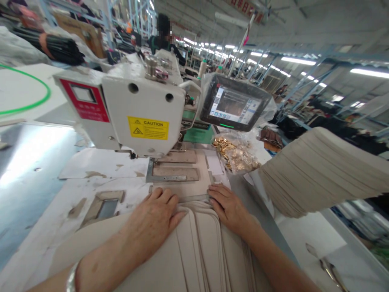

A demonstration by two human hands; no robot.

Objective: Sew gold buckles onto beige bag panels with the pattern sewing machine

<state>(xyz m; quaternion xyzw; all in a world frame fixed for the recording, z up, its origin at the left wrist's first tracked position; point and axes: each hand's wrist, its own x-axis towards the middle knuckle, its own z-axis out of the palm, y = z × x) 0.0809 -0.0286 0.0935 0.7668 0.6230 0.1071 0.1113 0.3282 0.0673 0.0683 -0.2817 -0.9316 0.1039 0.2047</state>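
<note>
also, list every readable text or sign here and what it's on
"CAUTION": yellow label on the sewing machine head; its finer print is too small.
Red label on the machine's side: characters too blurred.
Display screen: text too small.
Red overhead sign: blurred, partly cut off.

The bare left forearm (112, 247) and bare right forearm (270, 251) angle inward; the bare left hand (159, 211) and bare right hand (229, 205) lie palm down, apart, fingers slightly bent.
</note>
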